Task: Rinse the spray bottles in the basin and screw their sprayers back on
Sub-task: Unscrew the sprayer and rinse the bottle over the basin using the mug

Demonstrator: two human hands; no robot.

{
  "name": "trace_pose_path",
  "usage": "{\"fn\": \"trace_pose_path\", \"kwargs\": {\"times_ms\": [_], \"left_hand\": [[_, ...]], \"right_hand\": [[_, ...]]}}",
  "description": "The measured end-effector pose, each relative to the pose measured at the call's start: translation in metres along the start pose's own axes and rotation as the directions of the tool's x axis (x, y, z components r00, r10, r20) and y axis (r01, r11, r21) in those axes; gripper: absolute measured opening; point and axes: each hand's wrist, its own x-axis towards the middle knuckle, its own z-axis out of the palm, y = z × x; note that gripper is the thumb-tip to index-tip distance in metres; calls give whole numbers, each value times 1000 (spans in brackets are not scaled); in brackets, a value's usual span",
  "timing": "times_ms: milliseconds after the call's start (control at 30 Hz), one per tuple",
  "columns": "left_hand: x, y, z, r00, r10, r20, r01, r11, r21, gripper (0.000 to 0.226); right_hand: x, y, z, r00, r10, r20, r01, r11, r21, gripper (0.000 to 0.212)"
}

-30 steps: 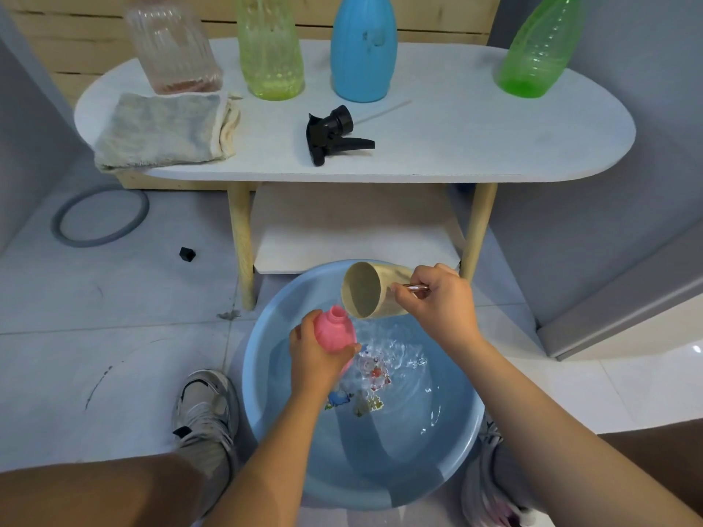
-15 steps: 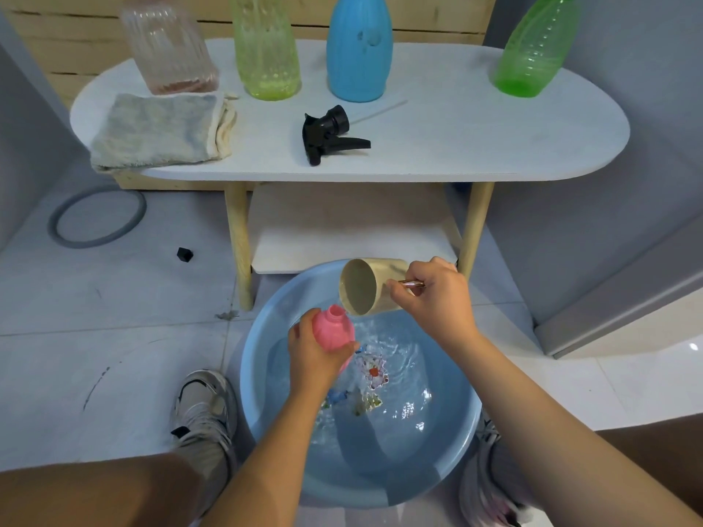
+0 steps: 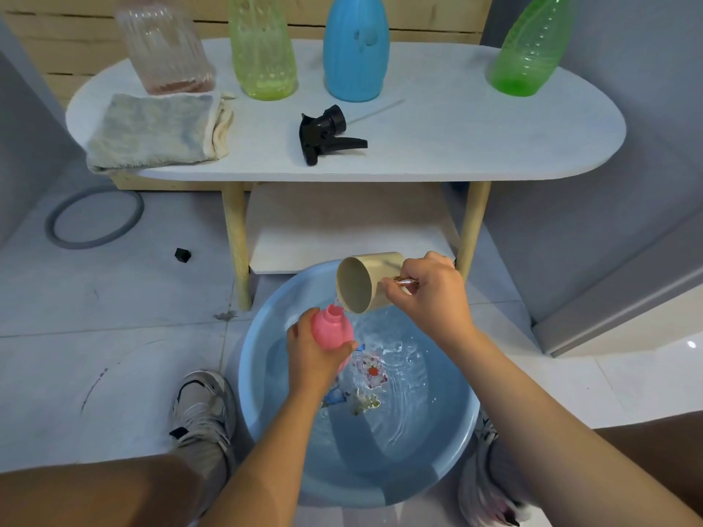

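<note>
Left hand (image 3: 310,357): fingers wrapped round a pink bottle (image 3: 331,330), neck open and uppermost, held over the blue basin (image 3: 266,412) at its 11 o'clock rim. 
Right hand (image 3: 430,294): grips the handle of a beige cup (image 3: 365,281), tipped with its mouth just above the bottle's neck. 
Basin: on the floor, holding rippled water. 
Bench (image 3: 494,138), at 12 o'clock of the basin: black sprayer (image 3: 323,133), folded cloth (image 3: 156,131), blue bottle (image 3: 355,47), clear bottle (image 3: 165,47), two green bottles.
</note>
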Motion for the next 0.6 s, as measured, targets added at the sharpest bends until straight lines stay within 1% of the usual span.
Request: {"fn": "trace_pose_path", "kwargs": {"times_ms": [400, 600], "left_hand": [[1, 1, 1, 1000, 11, 2, -11, 999, 30, 77], [-1, 2, 1, 1000, 2, 12, -2, 1000, 12, 76]], "right_hand": [[3, -3, 2, 993, -111, -35, 109, 993, -46, 33], [2, 2, 7, 992, -121, -39, 118, 991, -60, 34]]}}
